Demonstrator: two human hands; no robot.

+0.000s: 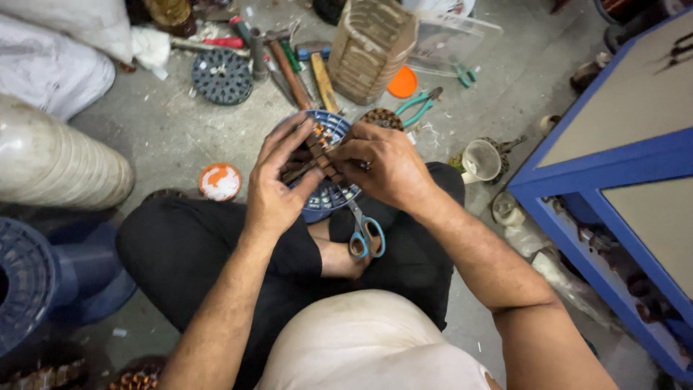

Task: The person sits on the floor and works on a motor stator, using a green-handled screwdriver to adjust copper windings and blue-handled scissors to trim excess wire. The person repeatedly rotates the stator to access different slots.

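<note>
The person sits cross-legged on the floor (180, 137). Both hands work a round blue stator (328, 195) held over the lap, at the centre of the scene.

- Left hand (278, 184): fingers curl about the stator's left rim; the grip is closed on it.
- Right hand (382, 170): fingertips pinch the copper windings (321, 155) at the top of the stator; the grip is closed on them.
- Scissors (364, 235) lie on the lap, just near of the stator.
- Pliers (419, 105) and other hand tools lie on the floor, far of the hands.

Judged procedure: keep the left hand steady as the support. Seat the windings with short, even fingertip pressure. Avoid kinking the wire. Keep the scissors clear of the wire.
</note>
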